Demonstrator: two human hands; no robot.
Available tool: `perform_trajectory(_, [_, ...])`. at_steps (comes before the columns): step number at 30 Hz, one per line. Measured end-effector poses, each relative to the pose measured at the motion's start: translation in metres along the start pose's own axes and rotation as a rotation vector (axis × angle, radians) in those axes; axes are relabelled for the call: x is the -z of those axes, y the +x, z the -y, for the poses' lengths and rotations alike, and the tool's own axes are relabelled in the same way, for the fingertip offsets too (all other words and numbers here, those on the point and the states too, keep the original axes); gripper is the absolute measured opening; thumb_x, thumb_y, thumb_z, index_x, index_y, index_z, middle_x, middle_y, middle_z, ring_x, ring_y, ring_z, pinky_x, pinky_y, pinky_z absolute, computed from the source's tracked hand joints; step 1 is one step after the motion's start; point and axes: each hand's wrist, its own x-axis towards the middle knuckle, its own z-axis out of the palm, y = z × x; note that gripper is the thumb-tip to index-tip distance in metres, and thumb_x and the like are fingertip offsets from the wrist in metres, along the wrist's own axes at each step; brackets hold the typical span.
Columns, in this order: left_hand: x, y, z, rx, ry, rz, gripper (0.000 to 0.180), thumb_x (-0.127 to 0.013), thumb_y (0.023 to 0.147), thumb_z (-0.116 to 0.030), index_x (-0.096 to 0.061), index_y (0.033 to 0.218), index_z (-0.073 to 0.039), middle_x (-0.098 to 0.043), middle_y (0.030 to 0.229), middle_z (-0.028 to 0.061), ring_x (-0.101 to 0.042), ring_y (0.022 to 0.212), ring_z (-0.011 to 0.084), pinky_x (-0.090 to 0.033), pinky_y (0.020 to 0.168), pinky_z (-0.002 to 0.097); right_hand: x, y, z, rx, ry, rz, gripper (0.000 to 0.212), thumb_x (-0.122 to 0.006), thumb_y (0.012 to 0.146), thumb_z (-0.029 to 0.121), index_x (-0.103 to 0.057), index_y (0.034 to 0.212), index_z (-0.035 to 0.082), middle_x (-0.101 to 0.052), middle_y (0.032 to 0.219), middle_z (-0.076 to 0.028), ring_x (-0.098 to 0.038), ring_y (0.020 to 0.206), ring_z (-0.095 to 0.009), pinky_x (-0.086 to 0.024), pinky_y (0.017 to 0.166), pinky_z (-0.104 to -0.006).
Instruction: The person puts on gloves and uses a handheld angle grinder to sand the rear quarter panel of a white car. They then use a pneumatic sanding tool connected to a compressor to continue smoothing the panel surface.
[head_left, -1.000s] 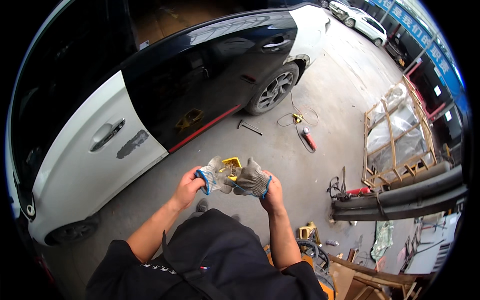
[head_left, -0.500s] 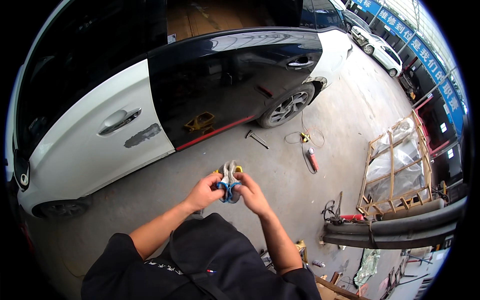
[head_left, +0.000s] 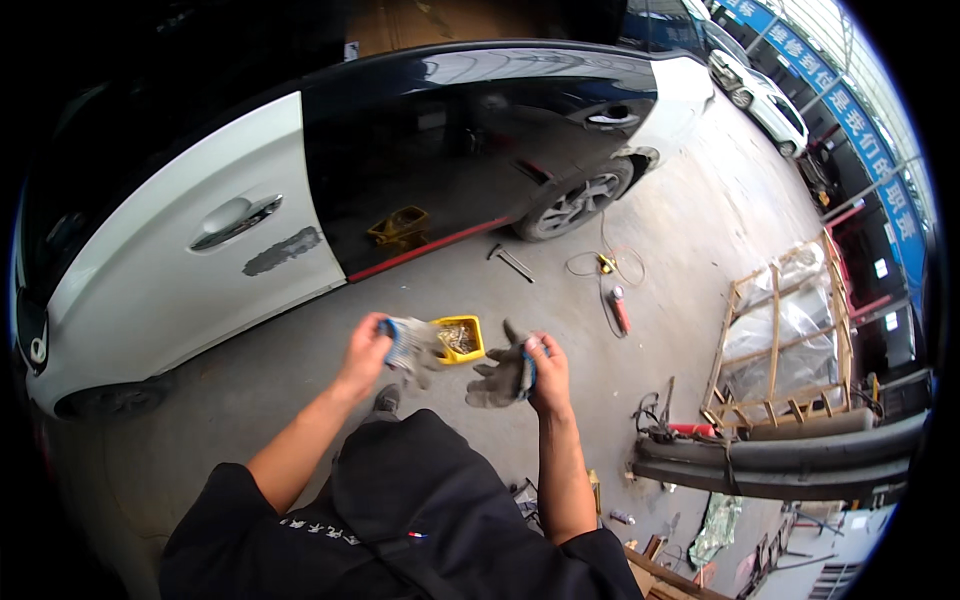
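The person's left hand [head_left: 366, 346] is closed on the blue-edged cuff of a grey knit glove [head_left: 411, 347], pinching it between thumb and fingers so that the glove's own fingers hang loose and point inward. The right hand [head_left: 549, 374] grips a darker-looking glove [head_left: 495, 382] in much the same way, at its blue cuff with the thumb laid on top, and the limp fingers spread to the left. Neither hand is inside a glove; holding only the cuffs probably keeps bare skin off the grimier palms and leaves each opening close at hand. The two gloves are held apart, out in front of the black shirt [head_left: 410, 480], which likely gives both room to dangle without brushing the clothing. Between them, a little beyond, sits a yellow tray [head_left: 477, 335] with its open top facing up, presumably to keep the small metal pieces [head_left: 457, 338] inside together; this steep angle does not show what it rests on. On the floor [head_left: 420, 295], a hammer-like tool [head_left: 513, 263] lies near the sill of the black rear door [head_left: 430, 150], and a red power tool [head_left: 620, 312] lies farther right with its cord [head_left: 603, 292] trailing beside it, both well apart from the person's shoe [head_left: 387, 399]. The white front door [head_left: 150, 230] carries a rough grey patch [head_left: 281, 251].
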Motion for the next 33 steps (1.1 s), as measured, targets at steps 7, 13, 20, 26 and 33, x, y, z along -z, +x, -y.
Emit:
perform_trajectory(7, [0.062, 0.021, -0.022, -0.175, 0.192, -0.388, 0.02, -0.049, 0.092, -0.003, -0.052, 0.111, -0.004, -0.057, 0.083, 0.0017, -0.052, 0.061, 0.0075, -0.042, 0.05, 0.0236, 0.045, 0.013, 0.019, 0.194, 0.193, -0.215, 0.028, -0.055, 0.1, 0.024, -0.055, 0.112, -0.001, -0.066, 0.091, -0.01, -0.066, 0.074, -0.021, -0.057, 0.068, -0.0362])
perform_trajectory(13, [0.022, 0.017, -0.012, -0.076, 0.177, -0.056, 0.017, -0.057, 0.091, -0.005, -0.058, 0.108, -0.004, -0.061, 0.083, 0.0013, -0.056, 0.065, 0.0075, -0.047, 0.056, 0.0247, -0.013, -0.01, 0.007, 0.154, -0.671, -0.088, 0.029, -0.064, 0.092, 0.024, -0.062, 0.112, 0.003, -0.064, 0.079, -0.007, -0.06, 0.07, -0.012, -0.048, 0.061, -0.0288])
perform_trajectory(20, [-0.027, -0.003, 0.01, -0.298, 0.643, 0.1, 0.025, -0.065, 0.079, -0.003, -0.062, 0.104, 0.0, -0.061, 0.091, 0.0111, -0.062, 0.078, 0.0205, -0.05, 0.069, 0.0324, -0.09, -0.002, -0.032, 0.159, -1.044, 0.15, 0.03, -0.061, 0.088, 0.032, -0.066, 0.086, 0.003, -0.065, 0.071, -0.02, -0.064, 0.068, -0.039, -0.05, 0.063, -0.0463])
perform_trajectory(26, [-0.037, -0.033, -0.002, -0.633, 0.932, 0.164, 0.034, -0.069, 0.073, -0.003, -0.055, 0.105, -0.002, -0.058, 0.104, 0.0137, -0.057, 0.095, 0.0316, -0.048, 0.084, 0.0397, -0.077, -0.009, -0.053, 0.245, -1.125, 0.002, 0.026, -0.058, 0.09, 0.027, -0.063, 0.079, 0.004, -0.064, 0.071, -0.02, -0.063, 0.067, -0.041, -0.049, 0.062, -0.0491])
perform_trajectory(33, [-0.011, -0.024, 0.053, -0.256, 1.525, 0.433, 0.045, -0.052, 0.08, -0.009, -0.055, 0.124, 0.0, -0.062, 0.114, 0.0223, -0.056, 0.117, 0.0378, -0.031, 0.108, 0.061, -0.085, -0.016, -0.069, 0.305, -1.26, 0.064, 0.032, -0.059, 0.09, 0.028, -0.062, 0.071, 0.003, -0.063, 0.068, -0.021, -0.063, 0.065, -0.041, -0.05, 0.06, -0.0486])
